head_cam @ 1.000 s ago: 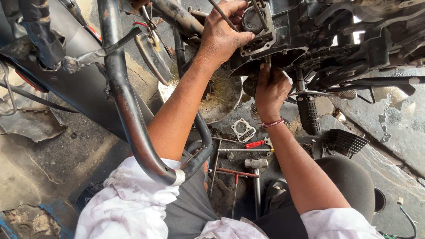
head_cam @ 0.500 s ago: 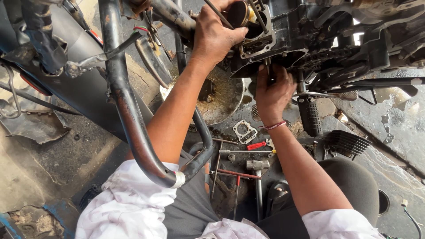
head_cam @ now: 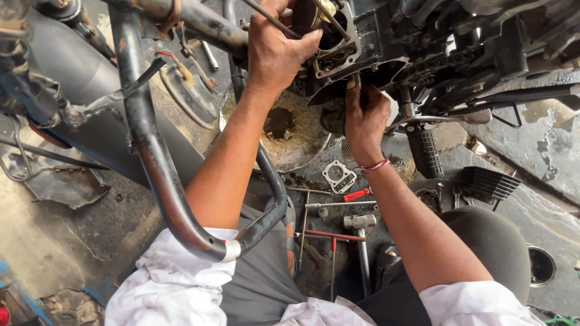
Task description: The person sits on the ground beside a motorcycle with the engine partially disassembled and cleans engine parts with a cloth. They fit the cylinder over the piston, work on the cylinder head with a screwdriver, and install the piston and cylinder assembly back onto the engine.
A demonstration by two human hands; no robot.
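Overhead, the left hand [head_cam: 275,51] clamps the engine block [head_cam: 362,42] steady while the right hand [head_cam: 362,118] pinches a stud [head_cam: 357,81] beneath, tools lying near.

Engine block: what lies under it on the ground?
Under the engine block sits a round, dirty metal pan holding a dark puddle. The right hand reaches up beneath the block and covers the pan's right rim; the left hand grips above.

sleeves: white, rolled up | trousers: grey | right wrist: red thread band [head_cam: 371,167]
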